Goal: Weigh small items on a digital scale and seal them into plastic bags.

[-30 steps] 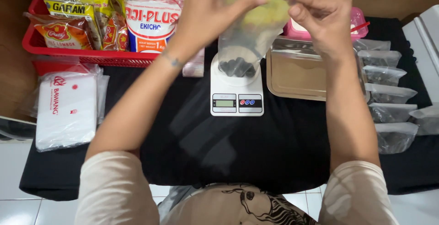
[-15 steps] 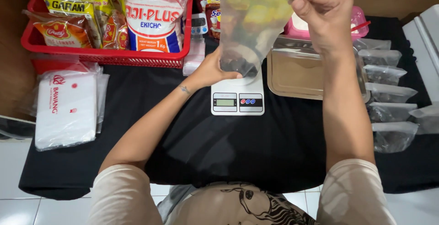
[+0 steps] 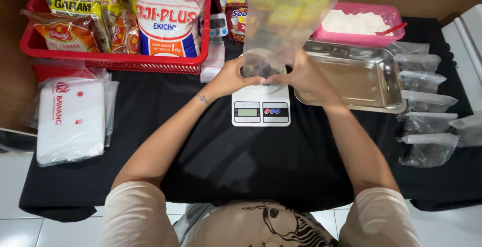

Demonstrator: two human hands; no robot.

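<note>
standing upright on the white digital kitchen scale (image 3: 261,104): a clear plastic bag (image 3: 286,16) with a small heap of dark pieces at its bottom, its open mouth cut off by the top edge. cupped around the base of that bag from the scale's left, the left hand (image 3: 232,78), fingers curled and pressing the plastic; from the scale's right, the right hand (image 3: 300,78), likewise curled against the base, fingertips nearly meeting over the platform. left of and beyond the scale, a red plastic basket (image 3: 115,60) crammed with upright packets: one white with red and blue bands, others yellow and orange-red, tops cropped. well left of the scale, a flat white pack in clear wrap (image 3: 73,119) with red marks. just right of the scale, a shiny steel tray (image 3: 361,79); beyond that, a pink tub of white powder (image 3: 359,23) with a red spoon handle. far right of the scale, a column of small sealed clear bags (image 3: 427,106) with dark contents, hard to make out. behind the bag, red packets blurred through the plastic. under everything, a black cloth (image 3: 241,161).
</note>
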